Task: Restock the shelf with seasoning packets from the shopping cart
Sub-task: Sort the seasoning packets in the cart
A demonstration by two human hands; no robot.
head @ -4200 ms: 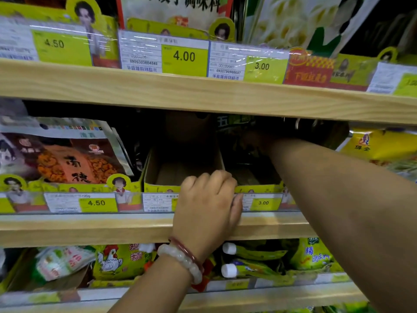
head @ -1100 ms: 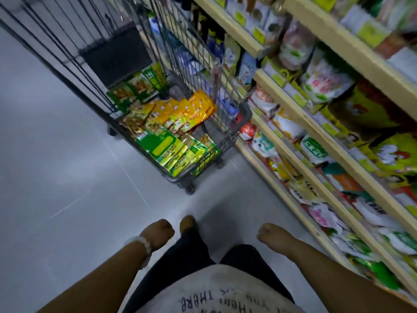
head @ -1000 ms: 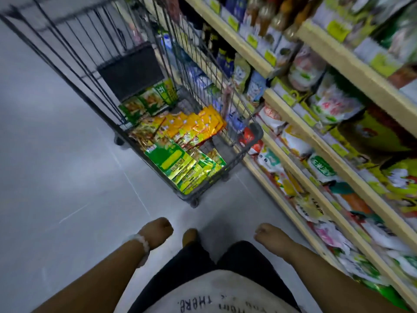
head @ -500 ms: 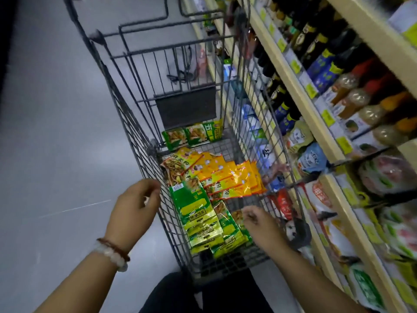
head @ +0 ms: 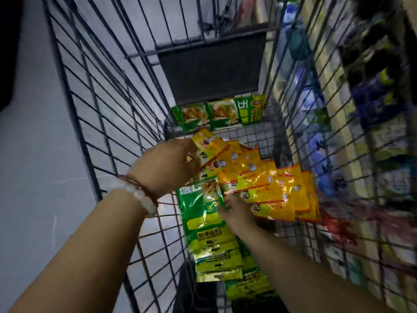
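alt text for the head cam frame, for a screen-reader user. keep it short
Both hands reach into a wire shopping cart of seasoning packets: the left hand grips the yellow packets, and the right hand is where these meet the green packets, its grip unclear. More green packets stand at the cart's far end; blurred store shelves run along the right.

Grey floor (head: 33, 136), blurred blue bottles (head: 370, 102)

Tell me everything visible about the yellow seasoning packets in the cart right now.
The yellow seasoning packets are glossy foil-like pouches with red trim, fanned in an overlapping row across the shopping cart floor, lying flat. The left hand grips the far ones; the right hand touches the near edge, beside green packets.
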